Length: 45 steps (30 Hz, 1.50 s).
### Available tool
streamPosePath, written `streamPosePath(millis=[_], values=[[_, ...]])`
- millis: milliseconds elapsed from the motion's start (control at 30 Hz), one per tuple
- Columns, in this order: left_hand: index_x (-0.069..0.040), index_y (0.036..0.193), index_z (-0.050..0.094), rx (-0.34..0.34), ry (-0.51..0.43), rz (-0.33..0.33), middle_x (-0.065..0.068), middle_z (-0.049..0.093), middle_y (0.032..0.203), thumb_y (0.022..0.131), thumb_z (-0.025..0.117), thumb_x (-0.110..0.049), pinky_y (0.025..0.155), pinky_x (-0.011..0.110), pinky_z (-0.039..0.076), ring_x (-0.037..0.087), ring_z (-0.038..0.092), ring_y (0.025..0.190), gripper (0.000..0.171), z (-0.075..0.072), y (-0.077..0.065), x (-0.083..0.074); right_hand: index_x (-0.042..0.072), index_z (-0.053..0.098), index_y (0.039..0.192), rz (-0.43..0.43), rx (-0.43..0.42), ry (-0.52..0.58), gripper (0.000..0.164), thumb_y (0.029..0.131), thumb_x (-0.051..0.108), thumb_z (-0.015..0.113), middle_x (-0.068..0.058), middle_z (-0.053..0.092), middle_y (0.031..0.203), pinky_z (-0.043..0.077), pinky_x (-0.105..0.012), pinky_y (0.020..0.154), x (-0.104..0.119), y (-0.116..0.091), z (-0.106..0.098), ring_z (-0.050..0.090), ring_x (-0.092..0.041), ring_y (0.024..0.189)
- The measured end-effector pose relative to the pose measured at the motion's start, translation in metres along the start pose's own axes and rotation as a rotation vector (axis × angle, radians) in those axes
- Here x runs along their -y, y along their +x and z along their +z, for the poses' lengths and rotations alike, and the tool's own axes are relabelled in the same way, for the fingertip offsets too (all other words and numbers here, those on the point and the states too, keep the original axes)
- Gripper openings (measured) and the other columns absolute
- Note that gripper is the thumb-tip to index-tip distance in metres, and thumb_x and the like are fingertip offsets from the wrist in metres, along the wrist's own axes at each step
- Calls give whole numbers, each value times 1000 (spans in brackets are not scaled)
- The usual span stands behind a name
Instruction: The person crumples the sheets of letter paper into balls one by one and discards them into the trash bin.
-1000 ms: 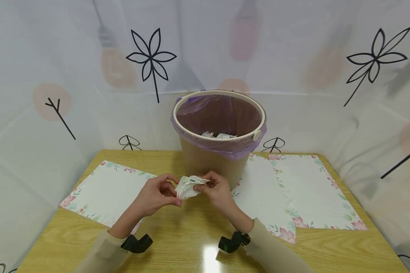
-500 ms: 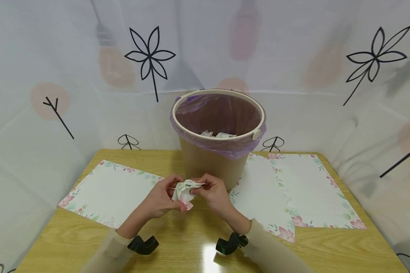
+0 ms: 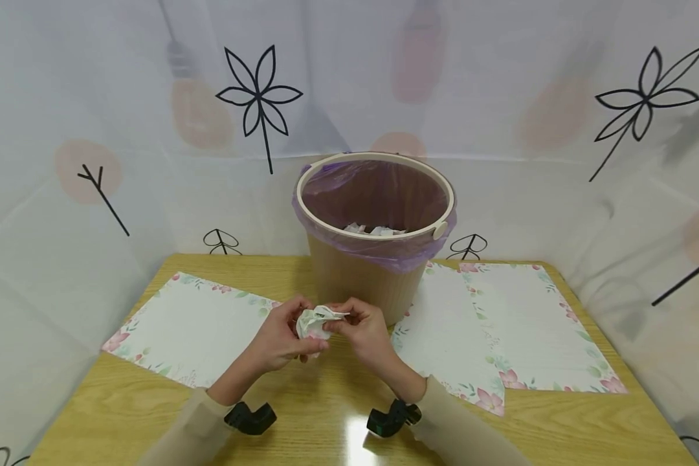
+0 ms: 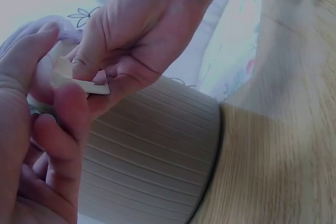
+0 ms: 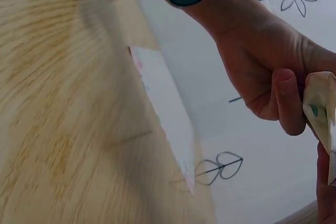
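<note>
Step judged as crumpling: left hand (image 3: 279, 340) and right hand (image 3: 366, 331) grip a wadded white printed paper (image 3: 310, 323) before the beige ribbed plastic bin (image 3: 369, 278); the paper's loose edge likely needs tucking.

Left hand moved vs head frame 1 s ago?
Yes: in the head view, judged against the standing bin, the left hand has shifted slightly rightward, toward the right hand.

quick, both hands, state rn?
Left hand: closed, holding the crumpled paper.
Right hand: closed, pinching an edge of the same crumpled paper.
</note>
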<state>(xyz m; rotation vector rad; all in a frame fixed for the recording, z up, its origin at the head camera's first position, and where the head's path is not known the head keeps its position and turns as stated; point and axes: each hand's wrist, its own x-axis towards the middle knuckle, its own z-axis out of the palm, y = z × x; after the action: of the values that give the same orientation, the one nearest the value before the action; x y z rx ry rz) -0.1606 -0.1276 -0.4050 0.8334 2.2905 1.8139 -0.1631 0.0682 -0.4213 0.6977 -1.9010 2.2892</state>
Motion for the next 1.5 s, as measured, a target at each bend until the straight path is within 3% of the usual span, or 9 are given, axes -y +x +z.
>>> streamPosePath(millis=[100,267,433,500,667,867,1033,1267,1500], values=[[-3,106,53,-16,12,-22,10,61,77,83,82,-9,44,50,52,20,61,49,38,1,0,0,-12,62,101,-1,48,-73,20,83,-13,72,-29,66,110,55,-23,70,0,-2,-2,68,-14,87],[-1,106,52,-24,13,-57,13,60,81,84,82,-14,46,51,53,22,62,49,39,-1,0,0,-9,53,124,-47,193,-204,44,85,-8,74,-24,61,120,57,-31,79,4,-3,-6,64,-15,97],[-1,105,52,-10,-2,-58,13,61,84,85,80,-11,49,50,54,22,64,53,35,-3,1,0,-8,46,132,-52,275,-189,55,84,-9,74,-24,57,125,54,-47,87,7,-4,-8,62,-20,106],[-2,105,54,-25,32,-56,9,61,84,85,80,-9,50,42,55,18,62,57,34,-4,1,0,-7,46,134,-44,284,-199,61,81,-8,77,-22,58,123,53,-51,87,7,-4,-8,61,-20,105],[-2,106,57,-67,140,-93,3,62,83,84,80,-6,52,24,45,11,55,63,32,-3,3,-3,-3,47,133,-11,239,-264,70,74,0,86,-18,61,120,55,-46,83,7,-4,-6,64,-20,99],[-8,111,60,-97,224,-125,1,65,81,83,83,-20,54,26,47,14,59,65,38,-2,-1,-11,-3,52,129,-2,169,-285,60,78,-2,83,-19,61,118,57,-32,79,6,-2,-5,66,-22,98],[-13,111,61,-79,286,-62,-2,66,82,83,83,-32,53,27,48,14,60,66,40,-4,-4,-17,-2,57,124,-16,136,-346,54,78,-1,83,-17,65,115,56,-26,73,9,0,-6,66,-18,91],[-13,110,62,19,296,46,-4,69,88,90,77,-23,53,26,49,13,65,72,27,-15,-6,-19,-1,57,124,30,122,-330,56,75,-4,84,-17,65,111,56,-26,73,14,-3,-5,65,-18,90],[-17,103,66,-65,350,120,-9,68,83,89,78,-24,51,25,46,8,62,69,20,-9,-4,-12,-4,53,123,63,93,-227,53,78,-9,80,-23,62,112,58,-30,72,14,-4,-6,70,-30,92]])
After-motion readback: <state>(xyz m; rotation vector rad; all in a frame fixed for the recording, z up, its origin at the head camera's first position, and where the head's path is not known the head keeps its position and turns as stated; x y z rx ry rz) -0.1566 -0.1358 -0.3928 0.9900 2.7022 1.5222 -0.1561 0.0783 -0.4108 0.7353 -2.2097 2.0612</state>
